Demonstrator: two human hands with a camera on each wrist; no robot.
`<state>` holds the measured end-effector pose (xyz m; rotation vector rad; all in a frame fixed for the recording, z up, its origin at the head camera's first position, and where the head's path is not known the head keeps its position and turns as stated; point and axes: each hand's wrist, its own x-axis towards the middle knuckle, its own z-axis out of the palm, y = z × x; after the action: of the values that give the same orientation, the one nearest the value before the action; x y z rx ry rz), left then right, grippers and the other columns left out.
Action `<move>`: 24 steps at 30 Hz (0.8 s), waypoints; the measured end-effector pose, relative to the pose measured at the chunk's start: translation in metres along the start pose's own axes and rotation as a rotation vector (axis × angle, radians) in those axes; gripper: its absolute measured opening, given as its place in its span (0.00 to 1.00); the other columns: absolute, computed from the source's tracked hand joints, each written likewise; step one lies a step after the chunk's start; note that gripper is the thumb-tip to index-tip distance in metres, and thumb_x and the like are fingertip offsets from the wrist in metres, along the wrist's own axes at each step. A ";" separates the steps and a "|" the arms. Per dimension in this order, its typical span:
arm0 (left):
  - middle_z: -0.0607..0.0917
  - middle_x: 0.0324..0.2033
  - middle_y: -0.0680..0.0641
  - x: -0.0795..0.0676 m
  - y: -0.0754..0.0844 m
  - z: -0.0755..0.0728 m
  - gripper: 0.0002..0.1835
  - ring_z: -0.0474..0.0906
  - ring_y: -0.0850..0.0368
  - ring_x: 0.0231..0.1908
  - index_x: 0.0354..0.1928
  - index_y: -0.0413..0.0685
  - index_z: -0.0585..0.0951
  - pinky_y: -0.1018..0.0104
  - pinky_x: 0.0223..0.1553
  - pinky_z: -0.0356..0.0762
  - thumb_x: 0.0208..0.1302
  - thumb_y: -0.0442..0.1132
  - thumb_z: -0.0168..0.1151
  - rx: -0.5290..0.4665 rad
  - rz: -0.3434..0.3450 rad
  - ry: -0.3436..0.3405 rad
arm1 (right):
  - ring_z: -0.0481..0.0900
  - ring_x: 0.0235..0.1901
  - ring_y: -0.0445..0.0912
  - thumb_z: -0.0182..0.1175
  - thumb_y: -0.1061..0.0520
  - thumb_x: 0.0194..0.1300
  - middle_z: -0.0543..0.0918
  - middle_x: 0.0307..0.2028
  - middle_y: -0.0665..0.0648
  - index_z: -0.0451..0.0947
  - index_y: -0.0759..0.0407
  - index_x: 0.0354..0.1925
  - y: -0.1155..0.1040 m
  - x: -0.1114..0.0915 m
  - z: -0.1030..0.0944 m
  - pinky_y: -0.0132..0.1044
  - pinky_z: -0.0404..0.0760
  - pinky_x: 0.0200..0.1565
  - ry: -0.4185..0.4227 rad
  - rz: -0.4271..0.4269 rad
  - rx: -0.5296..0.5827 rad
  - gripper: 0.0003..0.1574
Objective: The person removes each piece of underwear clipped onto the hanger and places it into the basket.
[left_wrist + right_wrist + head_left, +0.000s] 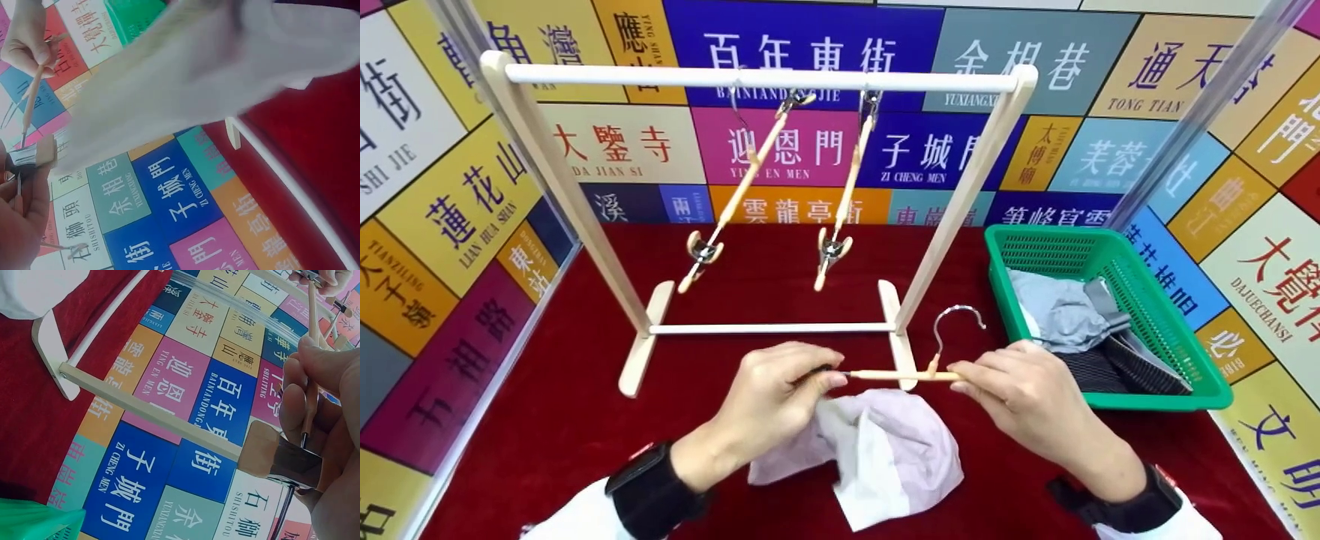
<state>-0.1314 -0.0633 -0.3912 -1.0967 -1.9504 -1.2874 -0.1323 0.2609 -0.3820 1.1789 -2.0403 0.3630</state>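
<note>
Between both hands is a wooden clip hanger (889, 375) with a metal hook, held level above the red table. My left hand (780, 390) pinches the hanger's left end, where a clip (39, 153) shows by the fingers in the left wrist view. My right hand (1020, 386) grips the right end of the bar, and the other clip (281, 458) sits beside its fingers in the right wrist view. A pale pinkish-white cloth item (911, 457) hangs just below the left hand, blurred in the left wrist view. I cannot tell whether the left clip bites it.
Ahead stands a wooden rack (964, 202) with a white top rail (660, 76). Two clip hangers (750, 169) hang from that rail. At the right a green basket (1215, 394) holds grey cloth (1054, 311) and dark striped cloth. Printed panels stand behind and beside the red tablecloth (562, 420).
</note>
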 end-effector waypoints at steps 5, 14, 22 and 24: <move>0.89 0.35 0.47 0.000 0.001 -0.001 0.09 0.86 0.57 0.36 0.41 0.36 0.87 0.68 0.38 0.85 0.60 0.27 0.75 -0.006 0.021 -0.012 | 0.81 0.25 0.42 0.58 0.47 0.80 0.85 0.27 0.48 0.89 0.56 0.42 0.000 0.001 0.001 0.39 0.75 0.31 0.005 0.004 0.031 0.18; 0.85 0.29 0.51 -0.007 0.000 0.002 0.12 0.80 0.62 0.30 0.44 0.39 0.88 0.74 0.33 0.79 0.58 0.31 0.78 -0.017 0.007 -0.098 | 0.83 0.27 0.42 0.59 0.48 0.79 0.87 0.30 0.49 0.89 0.58 0.42 -0.003 0.002 0.009 0.39 0.75 0.34 -0.012 -0.022 0.088 0.18; 0.86 0.27 0.53 -0.016 -0.001 -0.002 0.03 0.78 0.65 0.26 0.35 0.43 0.90 0.78 0.27 0.75 0.61 0.29 0.76 -0.030 0.020 -0.128 | 0.84 0.30 0.42 0.62 0.47 0.77 0.89 0.32 0.49 0.90 0.58 0.42 -0.004 0.003 0.015 0.39 0.76 0.36 -0.030 -0.010 0.128 0.17; 0.86 0.28 0.52 -0.017 -0.001 -0.005 0.04 0.78 0.65 0.27 0.36 0.42 0.90 0.78 0.28 0.75 0.61 0.28 0.76 -0.020 0.032 -0.134 | 0.85 0.31 0.43 0.62 0.47 0.77 0.89 0.33 0.49 0.89 0.58 0.42 -0.004 0.004 0.016 0.39 0.77 0.37 -0.030 -0.004 0.132 0.17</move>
<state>-0.1234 -0.0741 -0.4028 -1.2481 -2.0117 -1.2470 -0.1373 0.2474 -0.3907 1.2742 -2.0653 0.4878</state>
